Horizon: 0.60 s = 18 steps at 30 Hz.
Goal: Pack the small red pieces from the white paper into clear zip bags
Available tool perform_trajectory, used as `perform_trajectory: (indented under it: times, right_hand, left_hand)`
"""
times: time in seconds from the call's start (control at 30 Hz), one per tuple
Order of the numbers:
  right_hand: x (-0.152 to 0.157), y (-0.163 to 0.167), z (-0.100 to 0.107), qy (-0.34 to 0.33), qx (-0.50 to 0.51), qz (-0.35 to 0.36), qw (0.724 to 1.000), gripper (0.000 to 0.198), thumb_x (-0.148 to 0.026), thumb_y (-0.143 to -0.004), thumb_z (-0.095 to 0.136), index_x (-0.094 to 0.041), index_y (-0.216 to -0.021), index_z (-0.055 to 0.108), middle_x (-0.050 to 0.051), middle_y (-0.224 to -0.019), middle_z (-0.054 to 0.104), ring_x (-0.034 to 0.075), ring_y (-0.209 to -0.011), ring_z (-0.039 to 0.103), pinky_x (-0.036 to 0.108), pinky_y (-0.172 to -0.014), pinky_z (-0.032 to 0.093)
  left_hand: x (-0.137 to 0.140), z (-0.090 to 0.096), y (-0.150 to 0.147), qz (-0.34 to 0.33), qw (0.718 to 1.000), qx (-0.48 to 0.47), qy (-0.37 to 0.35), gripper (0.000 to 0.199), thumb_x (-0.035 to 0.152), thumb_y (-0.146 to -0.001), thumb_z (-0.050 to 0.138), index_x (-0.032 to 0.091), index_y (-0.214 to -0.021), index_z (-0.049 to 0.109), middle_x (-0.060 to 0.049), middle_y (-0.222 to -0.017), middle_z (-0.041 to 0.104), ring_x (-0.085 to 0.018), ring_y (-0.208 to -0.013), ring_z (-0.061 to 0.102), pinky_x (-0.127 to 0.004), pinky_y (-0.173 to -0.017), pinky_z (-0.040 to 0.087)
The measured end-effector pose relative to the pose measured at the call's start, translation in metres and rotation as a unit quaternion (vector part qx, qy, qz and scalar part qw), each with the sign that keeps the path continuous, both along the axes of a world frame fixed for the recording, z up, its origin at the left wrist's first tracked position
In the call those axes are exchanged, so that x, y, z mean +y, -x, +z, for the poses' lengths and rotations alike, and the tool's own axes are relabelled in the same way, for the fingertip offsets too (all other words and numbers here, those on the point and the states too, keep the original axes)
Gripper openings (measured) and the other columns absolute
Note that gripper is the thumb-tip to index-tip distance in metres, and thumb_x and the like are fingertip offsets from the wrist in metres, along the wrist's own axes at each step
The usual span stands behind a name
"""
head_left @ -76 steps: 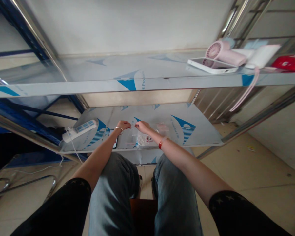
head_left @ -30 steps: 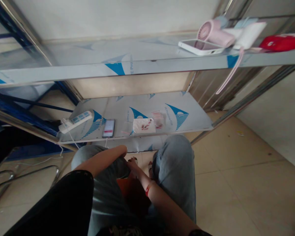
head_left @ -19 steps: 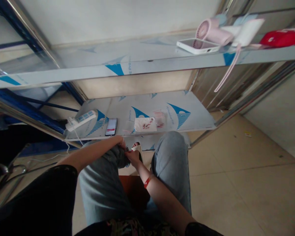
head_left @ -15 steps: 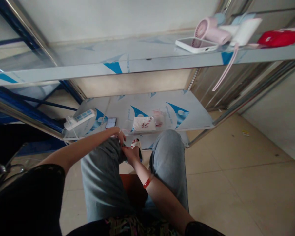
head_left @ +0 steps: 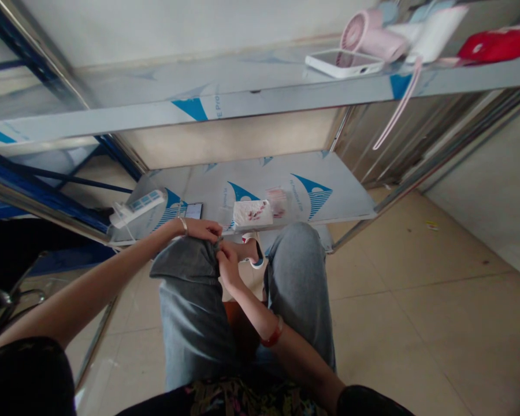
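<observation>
I sit in blue jeans (head_left: pixel 190 329), the left leg turned up into a wide, darker cuff (head_left: pixel 184 260) near the knee. My left hand (head_left: pixel 205 230), with a bracelet at its wrist, is closed on the far edge of that cuff. Close beside it, my right hand (head_left: pixel 229 263) pinches the inner edge of the same cuff, and a red bangle (head_left: pixel 273 334) circles that forearm. Below the cuff a bare ankle and a foot in a shoe (head_left: pixel 256 254) show. The fingertips of both hands are partly hidden in the cloth.
Before my knees is a low metal shelf (head_left: pixel 351 199) with a white tissue pack (head_left: pixel 252 214), a phone (head_left: pixel 194 211) and a power strip (head_left: pixel 137 208). Above, an upper shelf (head_left: pixel 125 112) bears a white phone (head_left: pixel 344 63), a pink handheld fan (head_left: pixel 372 37) and a red pouch (head_left: pixel 498 45).
The left trouser leg now has a wide turned-up cuff. My left hand has moved onto its far edge. The foot has shifted right, and the view has tipped slightly down.
</observation>
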State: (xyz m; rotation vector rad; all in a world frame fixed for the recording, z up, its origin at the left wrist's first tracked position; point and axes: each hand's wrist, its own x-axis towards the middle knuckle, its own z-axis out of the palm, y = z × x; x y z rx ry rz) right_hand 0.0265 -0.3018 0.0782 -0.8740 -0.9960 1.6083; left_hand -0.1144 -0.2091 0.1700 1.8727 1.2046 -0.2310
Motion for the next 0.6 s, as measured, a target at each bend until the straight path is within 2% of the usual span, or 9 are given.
perform_trajectory:
  times: [0.13,0.33,0.4,0.5,0.6]
  right_hand:
    - [-0.003,-0.005,0.004,-0.015,-0.002,-0.008,1.000,0.009,-0.030,-0.063,0.042,-0.022,-0.060,0.041,-0.004,-0.060,0.034,0.012,-0.061,0.032,0.024,-0.055,0.028]
    - [0.012,-0.010,0.005,0.007,0.001,-0.019,1.000,0.012,-0.032,-0.061,0.044,-0.021,-0.056,0.040,-0.004,-0.058,0.033,0.012,-0.062,0.031,0.024,-0.056,0.028]
    - [0.016,-0.011,0.003,0.016,-0.011,-0.022,1.000,0.014,-0.032,-0.062,0.045,-0.021,-0.054,0.039,-0.004,-0.057,0.033,0.012,-0.061,0.030,0.024,-0.056,0.028]
    - [0.020,-0.010,-0.005,0.004,-0.040,-0.036,0.999,0.018,-0.030,-0.065,0.046,-0.021,-0.052,0.038,-0.004,-0.055,0.032,0.012,-0.062,0.031,0.024,-0.057,0.030]
    - [0.026,-0.010,-0.019,0.029,-0.074,-0.042,0.996,0.021,-0.029,-0.071,0.045,-0.021,-0.053,0.038,-0.004,-0.054,0.035,0.012,-0.061,0.034,0.024,-0.057,0.032]
  left_hand:
    - [-0.007,0.009,-0.008,-0.035,0.998,0.008,-0.059,0.015,0.032,-0.069,0.055,0.017,-0.071,0.057,0.001,-0.076,0.053,-0.015,-0.077,0.049,-0.022,-0.072,0.038]
    - [-0.012,0.002,-0.026,0.034,0.996,0.034,-0.080,0.013,0.029,-0.069,0.055,0.019,-0.061,0.054,0.002,-0.064,0.051,-0.015,-0.070,0.047,-0.022,-0.067,0.035]
    - [-0.013,0.000,-0.030,0.021,0.992,0.061,-0.105,0.012,0.027,-0.068,0.057,0.019,-0.060,0.055,0.002,-0.060,0.050,-0.014,-0.065,0.044,-0.023,-0.066,0.033]
    - [-0.015,-0.001,-0.034,-0.012,0.986,0.100,-0.135,0.011,0.026,-0.072,0.057,0.018,-0.065,0.058,0.002,-0.061,0.053,-0.013,-0.063,0.043,-0.024,-0.066,0.032]
    - [-0.018,-0.008,-0.036,0.004,0.980,0.131,-0.153,0.011,0.025,-0.078,0.055,0.018,-0.074,0.063,-0.001,-0.068,0.059,-0.016,-0.070,0.049,-0.025,-0.071,0.035]
